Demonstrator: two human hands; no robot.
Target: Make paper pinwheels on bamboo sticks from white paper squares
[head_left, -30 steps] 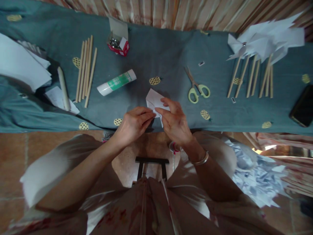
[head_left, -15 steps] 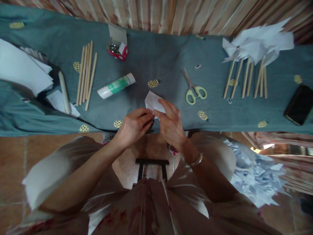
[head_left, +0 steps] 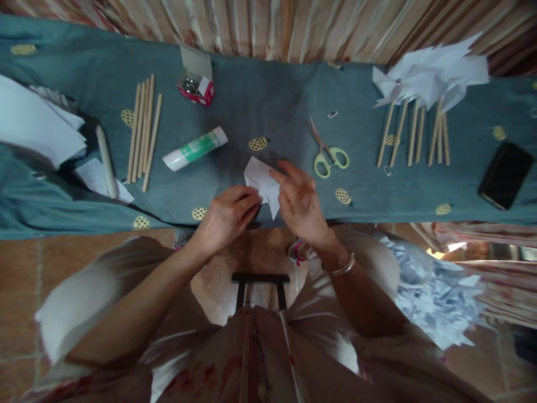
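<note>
Paper (head_left: 260, 176), pinched in left hand (head_left: 229, 212), held at near edge of cloth-covered table (head_left: 277, 101), right hand (head_left: 302, 204) loosely uncurled at opposite side, contact unclear, glue tube (head_left: 195, 148) and scissors (head_left: 325, 150) set beyond.

I see pleated curtains (head_left: 251, 28) in beige and rust stripes hanging along the far edge of the long, cloth-covered table (head_left: 285, 95), whose blue-green cover carries printed yellow pineapples (head_left: 258, 144). Below the near edge spreads a floor (head_left: 20, 285) of reddish-brown tiles with pale joints. Off the middle of that edge stands a dark frame (head_left: 260, 278), a crossbar on two legs. The light is dim here, but near the right corner a bright glint (head_left: 456, 246) shows between folds of striped fabric (head_left: 503, 282).
</note>
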